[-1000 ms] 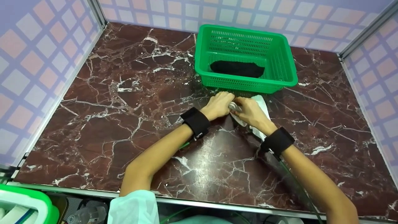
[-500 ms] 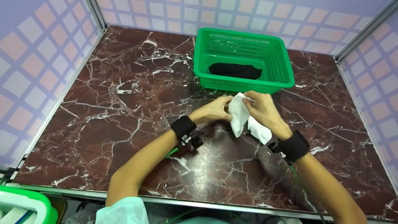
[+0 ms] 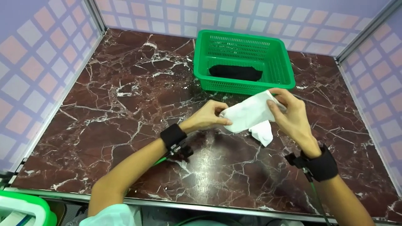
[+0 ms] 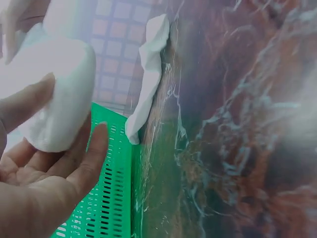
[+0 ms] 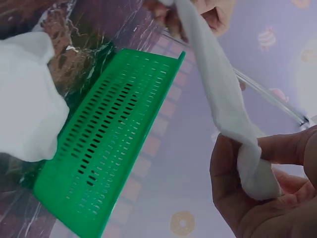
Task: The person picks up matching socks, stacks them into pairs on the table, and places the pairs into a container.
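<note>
A white sock (image 3: 248, 113) hangs stretched between both hands, raised off the tabletop. My left hand (image 3: 205, 116) pinches its left end, thumb on top; in the left wrist view that end of the sock (image 4: 64, 99) looks rounded. The other end is held by my right hand (image 3: 293, 117), between thumb and fingers, as the right wrist view also shows on the sock (image 5: 218, 89). Below them a second white sock (image 3: 263, 134) lies crumpled on the table, partly covered by the raised one in the head view.
Just behind the hands stands a green perforated basket (image 3: 245, 87) with a dark sock-like bundle (image 3: 235, 72) on its floor. Patterned panels (image 3: 216, 18) wall the marbled table (image 3: 132, 94) at the back and sides. A green-rimmed container (image 3: 28, 201) sits below at the front left.
The white sock, earlier bunched low between the hands, has been lifted and spread out. My right hand has moved right and my left hand slightly left. The second sock is now more exposed.
</note>
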{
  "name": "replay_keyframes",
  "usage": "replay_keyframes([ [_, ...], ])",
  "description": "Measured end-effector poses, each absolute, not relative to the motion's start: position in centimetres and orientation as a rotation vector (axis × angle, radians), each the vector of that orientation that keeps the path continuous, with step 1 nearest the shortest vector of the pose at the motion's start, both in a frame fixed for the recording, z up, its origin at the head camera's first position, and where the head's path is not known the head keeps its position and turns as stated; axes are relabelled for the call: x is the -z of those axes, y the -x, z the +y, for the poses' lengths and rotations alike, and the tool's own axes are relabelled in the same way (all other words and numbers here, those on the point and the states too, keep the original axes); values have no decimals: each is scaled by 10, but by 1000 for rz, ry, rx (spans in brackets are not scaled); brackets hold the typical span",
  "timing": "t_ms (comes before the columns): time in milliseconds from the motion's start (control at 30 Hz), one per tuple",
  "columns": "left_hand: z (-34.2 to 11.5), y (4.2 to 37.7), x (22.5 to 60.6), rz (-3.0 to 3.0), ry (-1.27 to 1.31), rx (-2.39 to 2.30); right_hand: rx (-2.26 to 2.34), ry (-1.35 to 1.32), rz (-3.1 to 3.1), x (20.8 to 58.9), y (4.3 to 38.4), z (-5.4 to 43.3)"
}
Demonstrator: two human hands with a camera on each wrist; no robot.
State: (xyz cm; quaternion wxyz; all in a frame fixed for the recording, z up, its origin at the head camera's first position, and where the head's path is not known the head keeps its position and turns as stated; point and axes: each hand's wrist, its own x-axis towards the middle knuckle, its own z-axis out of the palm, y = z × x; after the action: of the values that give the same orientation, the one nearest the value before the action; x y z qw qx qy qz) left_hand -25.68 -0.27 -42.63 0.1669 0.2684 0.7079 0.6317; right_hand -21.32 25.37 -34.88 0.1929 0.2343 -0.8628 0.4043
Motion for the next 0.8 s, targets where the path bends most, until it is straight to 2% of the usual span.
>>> replay_keyframes([
  [133,-13,247,428,1915,-616,-1931,-1160,-632,-2507,355,205,262],
  [300,-23,236,427,1566,-425,-2169,-1155,-723,-2535,351,189,257],
  [467,-30,227,422,1282,-363,-2297,-1297,-730,-2577,361,182,257],
  [800,-49,217,427,1420,-280,-2261,-1735,-726,-2716,382,186,269],
])
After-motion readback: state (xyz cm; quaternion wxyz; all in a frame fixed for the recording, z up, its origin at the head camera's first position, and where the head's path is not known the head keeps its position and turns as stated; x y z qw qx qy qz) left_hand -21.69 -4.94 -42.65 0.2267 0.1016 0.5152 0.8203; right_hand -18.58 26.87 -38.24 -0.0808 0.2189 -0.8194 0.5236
